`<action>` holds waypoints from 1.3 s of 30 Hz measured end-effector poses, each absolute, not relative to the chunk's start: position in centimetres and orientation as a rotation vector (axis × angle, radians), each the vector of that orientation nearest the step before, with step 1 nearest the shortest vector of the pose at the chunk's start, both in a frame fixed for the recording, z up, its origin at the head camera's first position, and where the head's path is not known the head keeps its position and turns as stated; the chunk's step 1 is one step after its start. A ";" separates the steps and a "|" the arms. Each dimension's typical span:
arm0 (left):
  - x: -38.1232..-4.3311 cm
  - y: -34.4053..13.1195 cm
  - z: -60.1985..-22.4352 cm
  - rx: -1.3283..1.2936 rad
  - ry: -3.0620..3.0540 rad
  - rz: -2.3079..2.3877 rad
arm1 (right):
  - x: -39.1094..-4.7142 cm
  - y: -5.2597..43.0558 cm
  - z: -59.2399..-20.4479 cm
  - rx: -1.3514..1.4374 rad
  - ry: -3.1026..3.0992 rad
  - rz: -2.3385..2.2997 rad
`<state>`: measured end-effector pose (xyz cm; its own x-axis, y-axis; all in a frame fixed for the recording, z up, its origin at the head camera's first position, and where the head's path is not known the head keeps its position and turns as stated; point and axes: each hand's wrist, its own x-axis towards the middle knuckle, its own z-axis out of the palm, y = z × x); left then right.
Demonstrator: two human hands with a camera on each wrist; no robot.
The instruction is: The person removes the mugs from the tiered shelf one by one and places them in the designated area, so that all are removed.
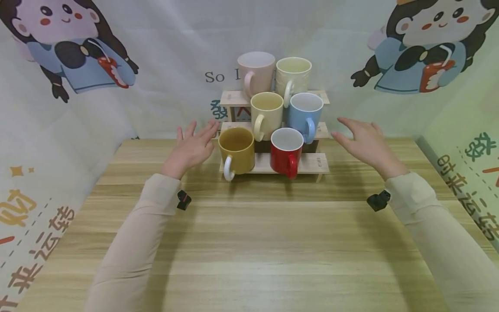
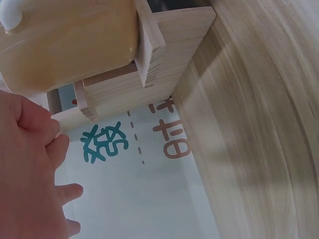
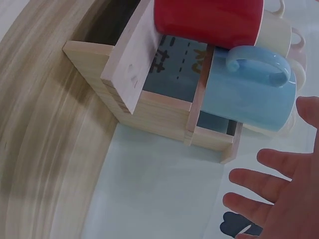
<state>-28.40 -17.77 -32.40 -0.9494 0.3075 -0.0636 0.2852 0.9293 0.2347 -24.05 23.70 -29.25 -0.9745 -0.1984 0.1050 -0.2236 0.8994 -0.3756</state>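
Observation:
A wooden three-step rack [image 1: 263,164] holds several mugs, two to a step. On the bottom step stand a mustard mug [image 1: 239,154] with a white handle and a red mug [image 1: 281,157]. A cream mug [image 1: 269,113] and a light blue mug [image 1: 302,112] occupy the middle step; a pink mug [image 1: 260,71] and a pale green mug [image 1: 298,74] are on top. My left hand [image 1: 191,147], fingers extended, is left of the rack near the mustard mug. To the rack's right, my right hand [image 1: 368,141] has its fingers spread, nearest the blue mug [image 3: 244,94]. Both hands hold nothing.
The rack stands at the back of a wood-grain table [image 1: 253,242], close to a printed white cloth [image 1: 175,52] hanging behind. More printed cloth flanks the table on both sides. Small black devices are strapped at both wrists.

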 end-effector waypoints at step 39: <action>-29.4 -17.2 -33.6 0.519 2.925 0.335 | -26.4 22.1 -26.4 0.275 -2.974 0.661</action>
<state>-29.41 -17.24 -33.63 -0.9286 0.3546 -0.1091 0.3207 0.9152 0.2442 -26.43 22.07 -26.37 -0.9804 -0.1568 0.1194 -0.1926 0.8906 -0.4121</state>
